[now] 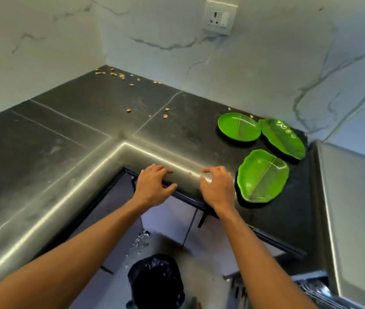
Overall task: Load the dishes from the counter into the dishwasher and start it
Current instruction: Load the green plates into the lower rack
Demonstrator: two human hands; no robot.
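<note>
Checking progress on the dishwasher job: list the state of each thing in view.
Round plate: flat on the counter, empty.
Long plate: flat on the counter, empty.
Near plate: flat on the counter, not held.
Left hand: open, on the counter edge.
Right hand: open, holding nothing.
Bin: lined, lidless.

white marble wall [43, 30], wall socket [219, 17]

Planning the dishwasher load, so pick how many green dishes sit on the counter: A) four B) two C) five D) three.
D: three lie on the black counter: a round green plate, a long leaf-shaped green plate beside it, and a nearer leaf-shaped green plate.
</note>
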